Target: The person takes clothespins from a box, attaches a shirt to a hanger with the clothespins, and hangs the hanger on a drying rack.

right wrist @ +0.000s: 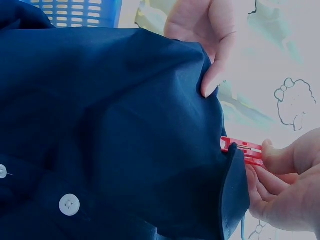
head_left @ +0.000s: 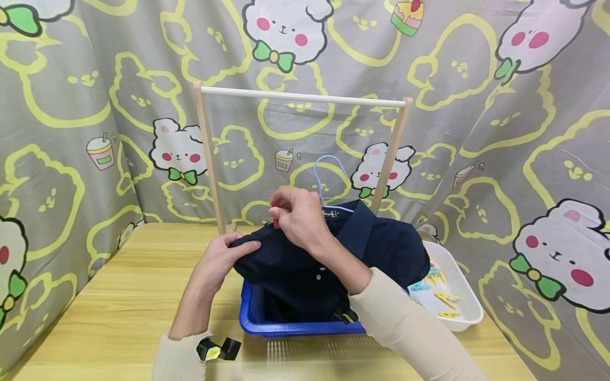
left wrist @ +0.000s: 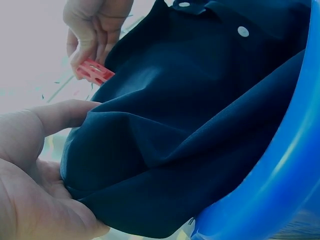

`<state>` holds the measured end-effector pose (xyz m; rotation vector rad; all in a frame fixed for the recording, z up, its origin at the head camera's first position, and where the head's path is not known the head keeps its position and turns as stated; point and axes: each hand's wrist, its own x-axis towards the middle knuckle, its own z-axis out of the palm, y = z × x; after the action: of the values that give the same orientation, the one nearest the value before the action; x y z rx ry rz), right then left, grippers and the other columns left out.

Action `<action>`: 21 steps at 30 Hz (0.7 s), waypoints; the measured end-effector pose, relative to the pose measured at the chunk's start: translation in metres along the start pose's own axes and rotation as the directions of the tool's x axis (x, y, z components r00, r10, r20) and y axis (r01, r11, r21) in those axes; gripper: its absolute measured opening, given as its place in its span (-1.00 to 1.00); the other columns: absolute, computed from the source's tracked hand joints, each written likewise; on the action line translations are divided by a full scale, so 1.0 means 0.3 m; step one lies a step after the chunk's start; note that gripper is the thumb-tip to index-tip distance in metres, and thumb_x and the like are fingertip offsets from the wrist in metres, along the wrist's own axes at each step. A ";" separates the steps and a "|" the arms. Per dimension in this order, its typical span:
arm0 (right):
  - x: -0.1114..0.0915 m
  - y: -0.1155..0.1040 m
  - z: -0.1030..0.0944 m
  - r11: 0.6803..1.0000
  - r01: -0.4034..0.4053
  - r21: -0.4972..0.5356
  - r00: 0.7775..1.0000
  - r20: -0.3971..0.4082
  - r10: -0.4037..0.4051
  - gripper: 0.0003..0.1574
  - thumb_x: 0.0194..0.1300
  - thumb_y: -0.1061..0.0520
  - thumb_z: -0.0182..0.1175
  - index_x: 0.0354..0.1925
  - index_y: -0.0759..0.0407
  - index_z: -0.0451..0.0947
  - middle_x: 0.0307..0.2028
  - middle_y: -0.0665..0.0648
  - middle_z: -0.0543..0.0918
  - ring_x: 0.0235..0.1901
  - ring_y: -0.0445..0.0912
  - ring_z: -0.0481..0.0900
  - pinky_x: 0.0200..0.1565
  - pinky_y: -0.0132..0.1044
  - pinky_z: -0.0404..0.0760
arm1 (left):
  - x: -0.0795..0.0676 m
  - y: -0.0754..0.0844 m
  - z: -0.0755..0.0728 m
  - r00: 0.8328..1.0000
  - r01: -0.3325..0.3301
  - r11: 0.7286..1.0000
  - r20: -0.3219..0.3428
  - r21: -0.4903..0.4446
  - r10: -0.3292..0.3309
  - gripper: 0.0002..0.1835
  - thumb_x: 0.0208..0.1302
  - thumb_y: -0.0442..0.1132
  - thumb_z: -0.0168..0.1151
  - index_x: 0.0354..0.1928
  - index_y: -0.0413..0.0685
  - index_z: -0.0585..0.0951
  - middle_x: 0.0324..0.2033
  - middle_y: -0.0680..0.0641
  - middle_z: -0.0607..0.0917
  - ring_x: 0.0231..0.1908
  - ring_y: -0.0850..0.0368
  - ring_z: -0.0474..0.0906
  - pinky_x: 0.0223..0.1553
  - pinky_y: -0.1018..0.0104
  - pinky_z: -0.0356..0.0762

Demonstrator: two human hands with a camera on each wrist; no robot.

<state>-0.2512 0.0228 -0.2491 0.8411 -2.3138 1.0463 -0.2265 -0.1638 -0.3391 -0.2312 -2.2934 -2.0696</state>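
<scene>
A navy button-up shirt (head_left: 295, 259) with white buttons drapes over a blue basket (head_left: 310, 329). The hook of a light blue hanger (head_left: 326, 156) rises out of its collar. At the left, my left hand (head_left: 221, 259) pinches the shirt's shoulder or sleeve edge, thumb on top. My right hand (head_left: 302, 217) holds a red clothespin (right wrist: 245, 145) between thumb and fingers. The clothespin's tip meets the shirt's upper edge near the collar, in the right wrist view. Whether it bites on the hanger beneath the cloth is hidden.
A wooden rack with a white crossbar (head_left: 305, 97) stands behind the basket. To the right, a white tray (head_left: 469, 299) holds several yellow clothespins (head_left: 446, 300) and teal ones (head_left: 419, 286). A patterned curtain (head_left: 143, 79) hangs around the wooden table (head_left: 119, 296).
</scene>
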 end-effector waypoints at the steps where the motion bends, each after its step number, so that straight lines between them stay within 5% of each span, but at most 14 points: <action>1: 0.000 0.000 0.000 1.000 0.002 -0.005 1.000 0.000 -0.002 -0.88 0.13 0.32 0.32 -0.42 0.11 0.60 -0.62 -0.02 0.66 -0.61 -0.37 0.55 -0.29 -0.36 0.52 | 0.000 0.000 0.000 1.000 0.000 1.000 0.000 -0.001 0.000 -0.62 0.20 -0.07 0.33 -0.37 -0.29 0.50 -0.50 -0.04 0.44 -0.32 -0.01 0.41 -0.23 0.20 0.36; 21: 0.002 -0.008 0.000 0.998 -0.011 -0.055 0.999 0.031 0.013 -0.92 0.15 0.27 0.31 -0.42 0.10 0.63 -0.62 -0.05 0.64 -0.59 -0.35 0.54 -0.35 -0.40 0.51 | 0.001 0.005 0.002 1.000 0.013 1.000 -0.015 -0.008 -0.013 -0.61 0.19 -0.06 0.34 -0.39 -0.30 0.50 -0.50 -0.06 0.46 -0.31 -0.02 0.42 -0.23 0.20 0.37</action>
<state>-0.2501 0.0213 -0.2476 0.8289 -2.3659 0.9767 -0.2265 -0.1631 -0.3376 -0.2003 -2.2843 -2.0797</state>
